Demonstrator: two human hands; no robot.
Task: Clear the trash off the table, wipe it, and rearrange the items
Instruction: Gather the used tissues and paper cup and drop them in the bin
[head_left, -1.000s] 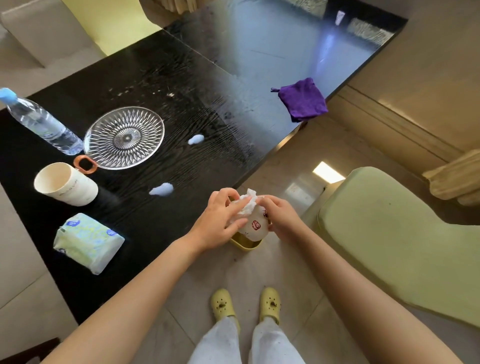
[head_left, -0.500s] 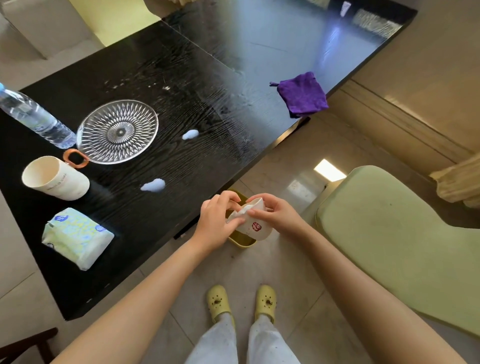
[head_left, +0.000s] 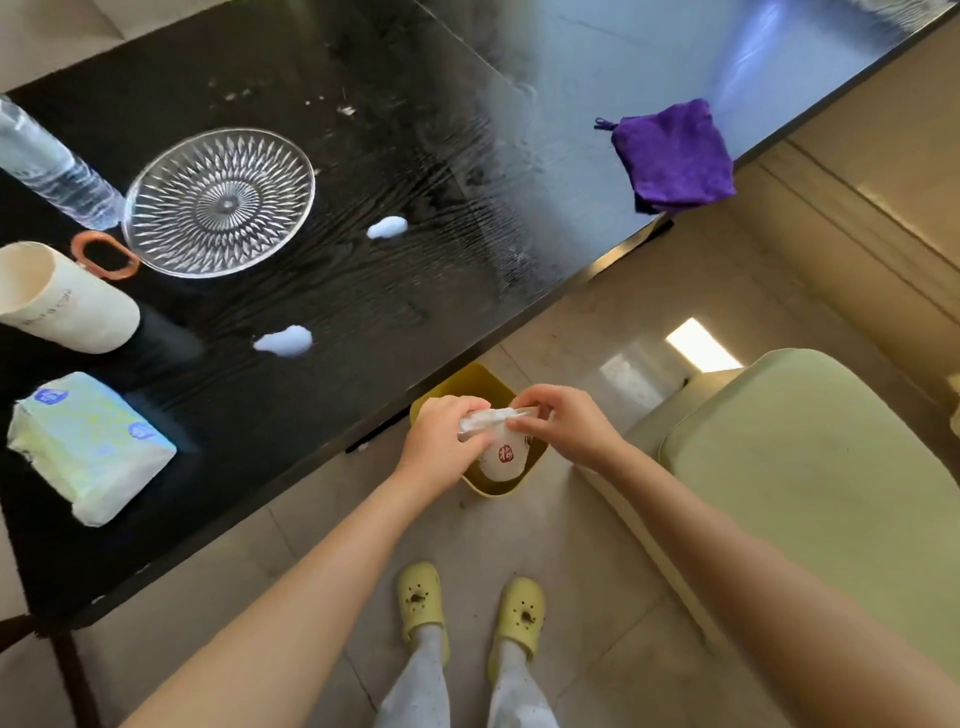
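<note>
Both hands hold a white paper cup (head_left: 503, 460) with a red mark, above a yellow bin (head_left: 457, 387) on the floor beside the table. My left hand (head_left: 441, 441) presses crumpled tissue (head_left: 475, 421) into the cup's mouth while my right hand (head_left: 563, 423) grips its rim. Two white tissue wads (head_left: 283, 340) (head_left: 387, 227) lie on the black table (head_left: 363, 291). A purple cloth (head_left: 672, 156) hangs over the table's right edge.
On the table's left stand a glass plate (head_left: 218, 200), a water bottle (head_left: 47, 171), a cream mug (head_left: 62, 299) with an orange handle and a tissue pack (head_left: 88, 447). A pale green seat (head_left: 810, 467) is at the right. My yellow shoes (head_left: 470, 610) stand below.
The cup and both hands have dropped lower, over the yellow bin. The tissue sits deeper in the cup's mouth. The view has tilted down and shifted left.
</note>
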